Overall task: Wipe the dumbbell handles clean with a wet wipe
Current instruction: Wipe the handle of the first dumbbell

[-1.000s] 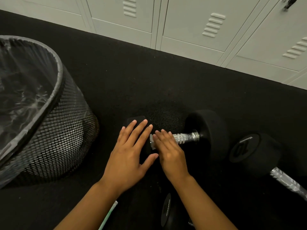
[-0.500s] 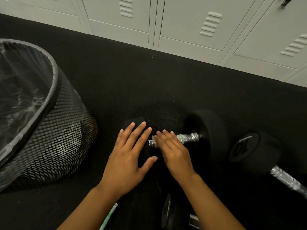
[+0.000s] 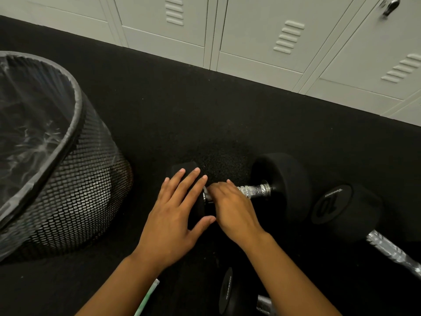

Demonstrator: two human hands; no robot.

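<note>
Black rubber floor (image 3: 159,106), dumbbell (image 3: 281,185) lying mid-scene, knurled chrome handle (image 3: 252,191) running left-right. Left hand (image 3: 175,215) flat, fingers spread, pressing on the left head. Right hand (image 3: 232,208) curled over the handle's left end; wipe not visible, so can't tell what the grip clamps. Mesh bin (image 3: 75,190) at left, second dumbbell (image 3: 346,208) at right, lockers (image 3: 273,35) far.
</note>
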